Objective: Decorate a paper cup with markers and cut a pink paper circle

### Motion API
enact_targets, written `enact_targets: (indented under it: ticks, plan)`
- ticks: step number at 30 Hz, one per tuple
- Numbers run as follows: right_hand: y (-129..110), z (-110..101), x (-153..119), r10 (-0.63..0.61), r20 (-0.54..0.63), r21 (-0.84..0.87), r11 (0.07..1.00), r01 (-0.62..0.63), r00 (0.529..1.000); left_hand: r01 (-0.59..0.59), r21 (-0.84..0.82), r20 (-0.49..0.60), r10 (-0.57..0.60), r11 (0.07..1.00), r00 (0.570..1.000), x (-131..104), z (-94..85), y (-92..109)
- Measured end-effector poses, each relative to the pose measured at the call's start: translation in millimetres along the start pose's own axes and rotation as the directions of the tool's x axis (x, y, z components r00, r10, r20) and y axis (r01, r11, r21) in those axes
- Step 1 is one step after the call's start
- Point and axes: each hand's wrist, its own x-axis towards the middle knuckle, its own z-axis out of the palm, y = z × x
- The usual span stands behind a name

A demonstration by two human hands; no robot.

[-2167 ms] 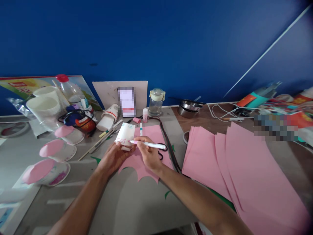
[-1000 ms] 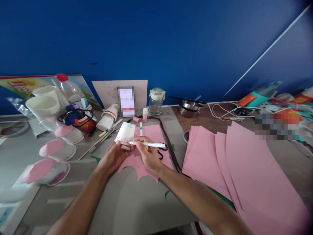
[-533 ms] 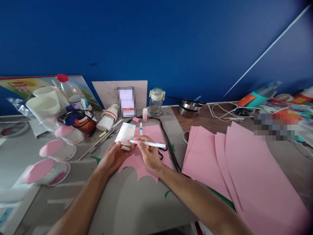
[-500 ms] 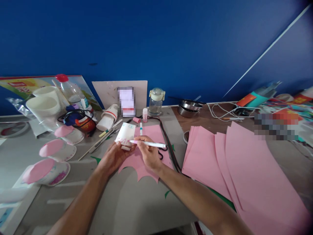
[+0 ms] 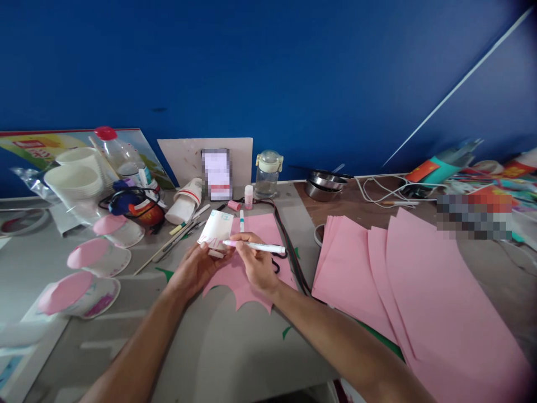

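we log the left hand (image 5: 197, 268) wrapped around the white paper cup (image 5: 216, 226), over the pink sheet's (image 5: 224, 290) left edge, mid-desk (image 5: 239, 358); the right hand (image 5: 255, 266) pinches the white marker (image 5: 260, 247), tip at the cup's wall. bare surface runs between the forearms (image 5: 153, 330) toward the near edge; the pink paper stack (image 5: 356, 263) bounds it rightward. the left hand hides part of the cup; what the black loops (image 5: 276, 267) join, we cannot tell.

Single view, worn on head. Looks forward and down over grey table (image 5: 235, 347) toward blue wall (image 5: 268, 73). Close range: forearms (image 5: 142, 336) enter at bottom edge, left hand (image 5: 196, 271) and right hand (image 5: 255, 264) below mid-frame. Sweep wide.
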Motion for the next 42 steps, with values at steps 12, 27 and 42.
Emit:
enact_targets:
  ticks: [12,27,42]
  plan:
    - [2.4,0.4,0.1,0.003,-0.019,0.024,1.000,-0.003,1.000,-0.012,0.013,-0.002,0.012,1.000,1.000,-1.5,2.9,0.8]
    - [4.7,0.7,1.0,0.022,-0.053,0.015,1.000,-0.021,0.998,-0.004,0.025,0.031,0.004,1.000,1.000,-1.4,2.3,1.5]
    - [5.0,1.4,0.7,0.000,-0.059,0.005,1.000,0.000,0.998,-0.005,0.016,0.027,0.004,1.000,1.000,-1.3,-0.1,0.3]
